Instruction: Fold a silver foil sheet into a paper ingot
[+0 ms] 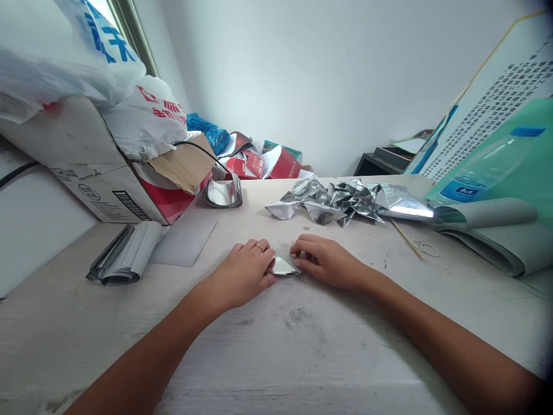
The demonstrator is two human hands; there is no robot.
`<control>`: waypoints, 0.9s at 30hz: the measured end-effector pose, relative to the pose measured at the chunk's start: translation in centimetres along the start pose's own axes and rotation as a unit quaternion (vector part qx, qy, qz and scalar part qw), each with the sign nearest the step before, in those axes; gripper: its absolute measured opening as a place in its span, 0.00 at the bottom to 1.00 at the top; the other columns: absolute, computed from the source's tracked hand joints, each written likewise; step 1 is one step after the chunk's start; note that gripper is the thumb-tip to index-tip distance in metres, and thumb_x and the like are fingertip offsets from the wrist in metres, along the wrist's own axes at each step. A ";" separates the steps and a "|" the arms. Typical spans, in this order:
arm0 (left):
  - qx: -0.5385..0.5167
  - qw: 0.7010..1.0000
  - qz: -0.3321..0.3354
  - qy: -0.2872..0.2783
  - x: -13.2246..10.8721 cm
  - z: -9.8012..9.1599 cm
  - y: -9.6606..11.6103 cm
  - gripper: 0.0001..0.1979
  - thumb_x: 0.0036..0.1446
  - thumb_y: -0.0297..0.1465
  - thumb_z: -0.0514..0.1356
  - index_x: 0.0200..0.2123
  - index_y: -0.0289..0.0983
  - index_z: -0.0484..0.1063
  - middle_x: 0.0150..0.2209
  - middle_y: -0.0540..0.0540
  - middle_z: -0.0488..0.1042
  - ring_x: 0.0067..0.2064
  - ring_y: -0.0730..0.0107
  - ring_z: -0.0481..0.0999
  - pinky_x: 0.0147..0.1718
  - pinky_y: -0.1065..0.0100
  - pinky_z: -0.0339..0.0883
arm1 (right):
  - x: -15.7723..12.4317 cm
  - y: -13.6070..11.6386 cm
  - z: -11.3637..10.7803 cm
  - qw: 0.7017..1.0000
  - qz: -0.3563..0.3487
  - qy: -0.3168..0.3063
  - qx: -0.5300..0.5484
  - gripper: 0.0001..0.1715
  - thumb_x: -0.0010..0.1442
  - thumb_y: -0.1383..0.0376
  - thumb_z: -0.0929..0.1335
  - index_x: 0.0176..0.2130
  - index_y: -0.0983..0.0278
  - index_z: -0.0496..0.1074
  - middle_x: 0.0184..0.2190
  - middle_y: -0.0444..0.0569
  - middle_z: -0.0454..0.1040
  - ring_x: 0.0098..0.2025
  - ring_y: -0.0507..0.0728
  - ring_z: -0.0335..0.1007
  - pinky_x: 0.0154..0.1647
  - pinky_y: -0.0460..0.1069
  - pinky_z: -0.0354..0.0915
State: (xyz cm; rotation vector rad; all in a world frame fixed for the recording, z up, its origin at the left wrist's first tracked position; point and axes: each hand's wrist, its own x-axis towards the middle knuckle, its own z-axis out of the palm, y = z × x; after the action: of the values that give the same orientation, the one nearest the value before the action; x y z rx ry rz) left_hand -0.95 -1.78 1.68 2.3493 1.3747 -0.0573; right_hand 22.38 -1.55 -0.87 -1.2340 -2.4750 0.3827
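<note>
Left hand [242, 272] and right hand [324, 262] curled inward, fingertips pressing either end of a small folded foil piece [283, 267] down on the white wooden table [302, 346] — no clear pinch visible. That piece is folded; the heap of silver foil sheets [345, 202] beyond remains crumpled, a curled foil strip [222, 193] off left.

White painted wall [328, 75], narrow window frame [133, 40] at left, dark low shelf [380, 161], scuffed pale tabletop [302, 357]

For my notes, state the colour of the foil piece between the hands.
The foil piece is silver; head view.
</note>
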 end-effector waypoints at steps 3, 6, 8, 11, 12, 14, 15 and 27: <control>-0.008 1.000 0.005 -0.007 0.1 -0.1 -0.2 0.30 0.54 0.58 0.43 0.44 0.44 0.69 0.53 0.54 0.66 0.55 0.84 0.62 0.62 0.68 0.58 | 0.0 0.0 0.0 1.000 -0.011 0.002 0.006 0.08 0.65 0.67 0.64 0.44 0.65 0.71 0.40 0.50 0.72 0.39 0.54 0.66 0.39 0.49 0.59; -0.007 1.000 0.007 -0.003 0.2 0.0 -0.3 0.32 0.56 0.57 0.37 0.46 0.46 0.69 0.55 0.54 0.64 0.55 0.85 0.62 0.61 0.69 0.58 | 0.0 0.0 -0.1 0.999 -0.016 0.007 0.044 0.10 0.65 0.70 0.62 0.43 0.65 0.72 0.39 0.50 0.74 0.39 0.54 0.67 0.40 0.50 0.60; -0.002 1.000 0.002 0.003 0.3 0.1 -0.2 0.31 0.58 0.54 0.35 0.46 0.46 0.70 0.55 0.54 0.64 0.54 0.86 0.62 0.61 0.70 0.58 | 0.1 -0.1 -0.1 0.997 -0.007 0.010 0.074 0.12 0.65 0.72 0.61 0.42 0.65 0.72 0.39 0.49 0.75 0.39 0.54 0.68 0.42 0.50 0.61; 0.004 1.000 -0.006 0.010 0.4 0.3 0.0 0.27 0.59 0.50 0.38 0.44 0.45 0.70 0.54 0.54 0.65 0.55 0.85 0.62 0.61 0.68 0.58 | 0.2 -0.3 0.0 0.995 0.006 0.015 0.099 0.12 0.64 0.72 0.62 0.42 0.65 0.73 0.39 0.48 0.76 0.39 0.54 0.69 0.42 0.50 0.62; 0.005 1.000 -0.008 0.014 0.5 0.4 0.1 0.25 0.60 0.48 0.39 0.44 0.44 0.70 0.54 0.53 0.65 0.55 0.84 0.62 0.62 0.68 0.58 | 0.2 -0.3 0.0 0.994 0.010 0.015 0.110 0.12 0.63 0.72 0.62 0.42 0.65 0.74 0.38 0.47 0.76 0.39 0.54 0.69 0.41 0.49 0.62; 0.011 1.000 -0.006 0.023 0.6 0.6 0.1 0.24 0.60 0.46 0.40 0.45 0.43 0.69 0.54 0.52 0.65 0.55 0.84 0.62 0.62 0.68 0.59 | 0.2 -0.4 -0.1 0.990 0.015 0.015 0.140 0.12 0.63 0.72 0.62 0.41 0.65 0.74 0.37 0.47 0.76 0.37 0.53 0.69 0.40 0.48 0.62; 0.013 1.000 -0.003 0.026 0.6 0.7 0.1 0.24 0.60 0.46 0.40 0.46 0.42 0.69 0.54 0.51 0.65 0.56 0.84 0.62 0.62 0.69 0.59 | 0.2 -0.4 -0.1 0.988 0.015 0.014 0.154 0.13 0.62 0.73 0.62 0.41 0.65 0.74 0.36 0.47 0.76 0.37 0.53 0.69 0.40 0.48 0.62; 0.019 1.000 0.007 0.012 0.6 0.4 -0.1 0.23 0.60 0.41 0.38 0.45 0.43 0.69 0.56 0.52 0.64 0.54 0.84 0.61 0.62 0.66 0.59 | 0.0 0.1 0.1 0.987 -0.067 -0.034 0.140 0.17 0.63 0.75 0.62 0.44 0.63 0.77 0.41 0.48 0.74 0.41 0.53 0.68 0.43 0.48 0.63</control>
State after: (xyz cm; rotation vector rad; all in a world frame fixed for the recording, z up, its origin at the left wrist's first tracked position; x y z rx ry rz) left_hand -0.68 -1.41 1.18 2.3986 1.3795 -0.0515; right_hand 22.37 -1.49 -0.94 -0.9509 -2.4392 0.7190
